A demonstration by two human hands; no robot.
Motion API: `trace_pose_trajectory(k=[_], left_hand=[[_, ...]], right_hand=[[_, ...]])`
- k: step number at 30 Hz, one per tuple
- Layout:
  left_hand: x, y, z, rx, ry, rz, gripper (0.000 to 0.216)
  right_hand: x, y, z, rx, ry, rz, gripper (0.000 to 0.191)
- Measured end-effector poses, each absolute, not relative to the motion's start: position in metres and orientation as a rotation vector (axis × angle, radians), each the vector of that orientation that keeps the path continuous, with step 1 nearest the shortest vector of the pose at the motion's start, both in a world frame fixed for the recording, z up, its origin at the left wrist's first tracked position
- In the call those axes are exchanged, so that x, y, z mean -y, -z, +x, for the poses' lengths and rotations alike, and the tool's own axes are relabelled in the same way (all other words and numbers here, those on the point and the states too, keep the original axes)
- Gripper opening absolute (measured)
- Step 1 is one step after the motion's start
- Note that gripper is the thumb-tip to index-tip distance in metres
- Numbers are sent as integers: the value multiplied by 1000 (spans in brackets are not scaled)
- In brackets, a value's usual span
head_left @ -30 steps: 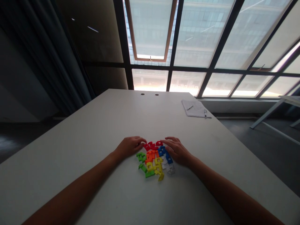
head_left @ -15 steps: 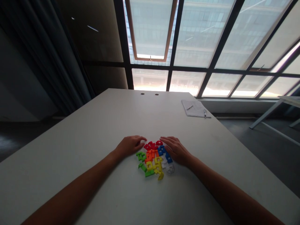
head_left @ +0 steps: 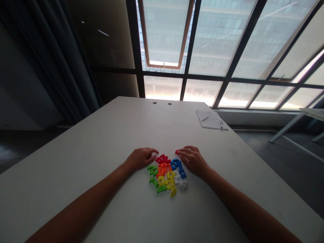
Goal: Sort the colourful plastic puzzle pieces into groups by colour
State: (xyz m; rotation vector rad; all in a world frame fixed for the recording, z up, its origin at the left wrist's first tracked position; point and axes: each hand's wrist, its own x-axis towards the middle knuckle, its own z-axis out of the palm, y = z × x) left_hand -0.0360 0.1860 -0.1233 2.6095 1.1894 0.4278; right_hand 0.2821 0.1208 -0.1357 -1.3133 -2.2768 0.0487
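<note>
A cluster of small plastic puzzle pieces lies flat on the white table [head_left: 106, 141]: red pieces [head_left: 162, 159], orange pieces [head_left: 162, 168], green pieces [head_left: 153, 170], yellow pieces [head_left: 169, 180], blue pieces [head_left: 177, 165] and clear pieces [head_left: 183, 184]. My left hand [head_left: 139, 158] rests at the cluster's left edge, fingers curled, fingertips beside the red pieces. My right hand [head_left: 192, 160] lies at the right edge next to the blue pieces, its fingertips pinching one small red piece [head_left: 177, 152] held slightly apart from the rest.
A sheet of paper [head_left: 210, 119] with a pen [head_left: 221, 124] lies near the table's far right edge. Two cable holes [head_left: 162, 103] sit at the far edge. Large windows stand beyond, a dark curtain at left, another table's legs at right.
My right hand has drawn a red piece away from the top of the cluster, up and to the right. My left hand has stayed put. The camera shifted slightly.
</note>
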Motion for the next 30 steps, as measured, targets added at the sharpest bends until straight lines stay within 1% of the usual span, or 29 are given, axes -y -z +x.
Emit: trace_pose_trajectory(k=[6, 11, 16, 24, 30], left_hand=[[-186, 122, -34, -1210, -415, 2606, 31], [-186, 122, -32, -1230, -421, 2600, 28], [-187, 123, -32, -1226, -428, 2577, 27], [-189, 124, -31, -1229, -421, 2564, 28], [-189, 122, -32, -1226, -401, 2546, 27]], right_hand=[[-135, 142, 295, 2272, 67, -1499, 43], [-160, 142, 292, 2248, 88, -1619, 45], [-210, 140, 278, 2268, 121, -1719, 49], [-310, 141, 252, 2113, 61, -1999, 54], [-339, 144, 251, 2033, 6, -2134, 57]])
